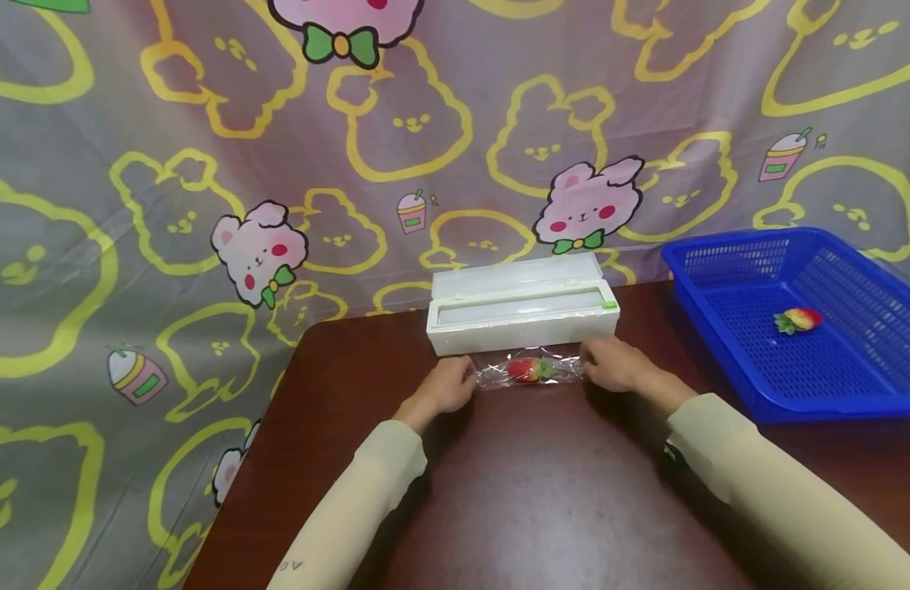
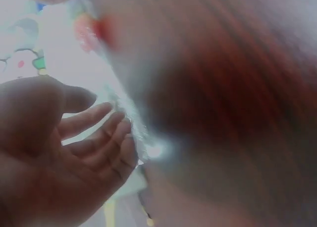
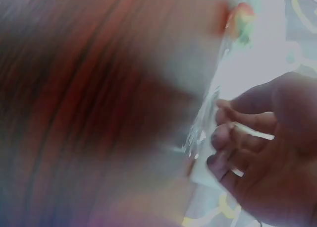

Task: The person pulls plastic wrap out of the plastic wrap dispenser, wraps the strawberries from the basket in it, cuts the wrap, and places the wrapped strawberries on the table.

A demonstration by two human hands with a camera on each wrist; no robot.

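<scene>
A strawberry (image 1: 527,370) lies inside a strip of clear plastic wrap (image 1: 492,376) in front of the white wrap dispenser box (image 1: 521,329). My left hand (image 1: 452,383) is at the wrap's left end. In the left wrist view, its loosely bent fingers (image 2: 94,142) touch the film's edge, thumb apart from them. My right hand (image 1: 611,365) is at the right end. The right wrist view shows its fingers (image 3: 242,142) curled in, thumb and index tips pinched together at the film. The strawberry is blurred in both wrist views.
The dispenser's lid (image 1: 517,274) stands raised at the back, with a green slider (image 1: 609,305) on its right end. A blue basket (image 1: 743,344) on the right holds another strawberry (image 1: 798,320). Behind the brown table (image 1: 543,492) hangs a patterned curtain (image 1: 455,115).
</scene>
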